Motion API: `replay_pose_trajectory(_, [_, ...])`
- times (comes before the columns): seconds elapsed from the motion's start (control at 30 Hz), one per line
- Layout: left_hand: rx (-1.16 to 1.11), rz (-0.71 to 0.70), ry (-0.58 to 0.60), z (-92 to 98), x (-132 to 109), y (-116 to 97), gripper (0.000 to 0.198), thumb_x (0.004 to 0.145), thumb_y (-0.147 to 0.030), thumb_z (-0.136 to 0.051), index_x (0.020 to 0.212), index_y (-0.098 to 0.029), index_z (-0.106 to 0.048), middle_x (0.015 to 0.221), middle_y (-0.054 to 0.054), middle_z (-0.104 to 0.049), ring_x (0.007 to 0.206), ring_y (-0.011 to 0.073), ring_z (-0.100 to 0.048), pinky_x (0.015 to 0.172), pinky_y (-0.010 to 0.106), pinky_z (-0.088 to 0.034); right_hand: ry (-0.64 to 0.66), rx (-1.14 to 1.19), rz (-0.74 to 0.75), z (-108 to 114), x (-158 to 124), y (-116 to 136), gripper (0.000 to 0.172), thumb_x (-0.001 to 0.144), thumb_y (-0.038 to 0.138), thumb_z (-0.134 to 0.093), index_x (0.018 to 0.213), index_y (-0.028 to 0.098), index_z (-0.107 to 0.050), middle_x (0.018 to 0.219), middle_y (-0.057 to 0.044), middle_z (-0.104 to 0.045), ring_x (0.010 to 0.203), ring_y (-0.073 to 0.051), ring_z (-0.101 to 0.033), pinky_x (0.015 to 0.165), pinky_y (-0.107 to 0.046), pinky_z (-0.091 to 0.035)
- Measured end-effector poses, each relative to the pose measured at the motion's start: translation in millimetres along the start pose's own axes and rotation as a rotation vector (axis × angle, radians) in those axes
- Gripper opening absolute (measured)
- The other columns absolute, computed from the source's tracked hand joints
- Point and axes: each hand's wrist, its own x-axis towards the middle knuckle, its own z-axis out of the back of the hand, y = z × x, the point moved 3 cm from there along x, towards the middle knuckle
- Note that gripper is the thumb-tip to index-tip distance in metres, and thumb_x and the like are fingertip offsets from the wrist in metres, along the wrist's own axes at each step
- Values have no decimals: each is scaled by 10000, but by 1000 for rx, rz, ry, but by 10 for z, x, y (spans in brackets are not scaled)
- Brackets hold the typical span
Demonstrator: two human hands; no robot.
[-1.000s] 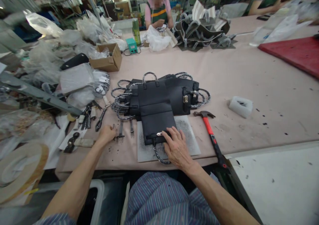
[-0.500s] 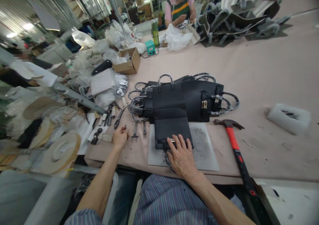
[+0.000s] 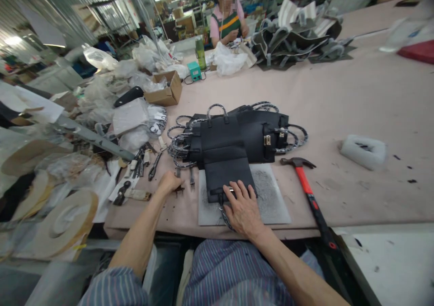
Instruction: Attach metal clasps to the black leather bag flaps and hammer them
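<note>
Head view: right hand [image 3: 244, 209] spread on black, creased bag [image 3: 226, 168]; left hand [image 3: 168, 182], grip unclear.

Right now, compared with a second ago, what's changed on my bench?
Your left hand has moved right and now partly covers the left one of two pronged straps; whether it grips that one, I can't tell. Your right hand stays spread on the black bag panel, by its metal clasp. The claw hammer still lies to the right.
</note>
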Motion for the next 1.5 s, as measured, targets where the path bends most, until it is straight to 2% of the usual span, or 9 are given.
replay_pose_trajectory(0.13, [-151, 18, 154, -41, 13, 116, 236, 652, -292, -689, 513, -176, -537, 427, 42, -543, 414, 184, -540, 429, 269, -383, 30, -1, -23, 28, 11, 9, 592, 898, 304, -597, 1477, 234, -495, 1538, -118, -476, 1455, -361, -340, 1200, -581, -184])
replay_pose_trajectory(0.27, [-354, -45, 170, -85, -155, 265, 195, 702, -349, -638, 692, -164, -578, 520, 10, -586, 435, 146, -544, 429, 237, -411, 37, 1, -43, 54, 17, 7, 572, 910, 320, -599, 1469, 243, -504, 1537, -100, -474, 1459, -342, -328, 1210, -559, -167])
replay_pose_trajectory(0.43, [-688, -241, -27, -170, -566, 258, 468, 719, -459, -685, 1071, -154, -648, 695, 1, -659, 544, 164, -615, 521, 265, -506, 48, -7, -38, 71, 12, 11, 573, 909, 331, -613, 1466, 244, -507, 1541, -97, -468, 1458, -339, -324, 1212, -551, -164])
replay_pose_trajectory(0.67, [-516, -424, -254, -399, -951, 62, 257, 836, -420, -563, 881, -193, -676, 856, 66, -726, 760, 211, -673, 711, 307, -550, 61, -5, -42, 42, 5, -10, 584, 905, 315, -609, 1474, 249, -497, 1554, -89, -453, 1468, -331, -307, 1220, -547, -157])
replay_pose_trajectory(0.87, [-587, -469, 9, -380, -768, 157, 311, 781, -415, -604, 983, -187, -668, 908, 53, -728, 626, 173, -639, 620, 298, -548, 70, 0, -51, 56, 15, -3, 585, 906, 315, -599, 1477, 242, -495, 1549, -91, -457, 1471, -325, -302, 1222, -536, -152])
replay_pose_trajectory(1.03, [-547, -496, 102, -317, -631, 295, 339, 781, -449, -627, 989, -188, -693, 913, 50, -734, 611, 168, -638, 618, 303, -563, 76, 12, -57, 67, 16, -5, 570, 909, 318, -588, 1468, 245, -506, 1547, -85, -460, 1467, -324, -304, 1223, -536, -147])
replay_pose_trajectory(1.13, [-459, -576, 91, -268, -595, 321, 285, 780, -439, -657, 945, -213, -711, 883, 36, -745, 728, 202, -688, 738, 327, -587, 76, 20, -67, 62, 17, -16, 566, 908, 325, -591, 1464, 255, -511, 1551, -75, -456, 1470, -323, -299, 1227, -535, -141])
replay_pose_trajectory(1.3, [-539, -775, -67, -197, -731, 168, 197, 800, -405, -720, 896, -234, -702, 975, 48, -767, 998, 245, -713, 1005, 398, -544, 75, 31, -77, 48, 17, -25, 571, 901, 330, -598, 1462, 258, -516, 1546, -75, -462, 1468, -322, -306, 1232, -532, -134])
replay_pose_trajectory(1.5, [-886, -827, -64, -468, -1007, -235, 175, 886, -346, -701, 931, -208, -603, 1116, 106, -754, 1031, 244, -734, 973, 432, -577, 78, 42, -81, 46, 18, -33, 570, 903, 327, -594, 1464, 261, -514, 1550, -69, -456, 1475, -319, -293, 1236, -531, -128])
